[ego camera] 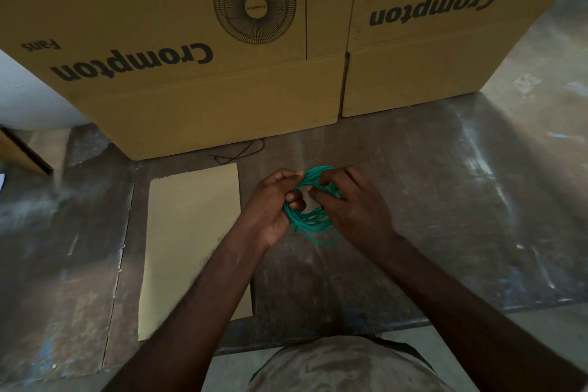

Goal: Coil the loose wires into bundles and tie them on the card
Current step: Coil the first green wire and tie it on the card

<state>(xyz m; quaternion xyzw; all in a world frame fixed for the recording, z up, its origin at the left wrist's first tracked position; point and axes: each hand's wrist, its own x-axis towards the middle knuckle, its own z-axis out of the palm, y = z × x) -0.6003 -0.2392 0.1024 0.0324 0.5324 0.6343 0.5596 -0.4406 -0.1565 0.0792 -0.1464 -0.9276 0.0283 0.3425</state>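
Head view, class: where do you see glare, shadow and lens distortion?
Head view: glare streaks the metal table at right; the forearms and near table edge lie in shadow; the wide lens bows the cardboard boxes; the green wire coil stays fairly sharp.

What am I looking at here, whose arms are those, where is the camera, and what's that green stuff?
The single picture comes from a camera worn on a person's head, looking down at their own arms. There is no machine. The left hand and right hand both grip a coil of green wire, held above a worn grey surface. To the left lies a plain beige card with nothing tied to it yet. Behind stand two cardboard fan boxes printed "Crompton Fans", with a thin black wire at their foot.
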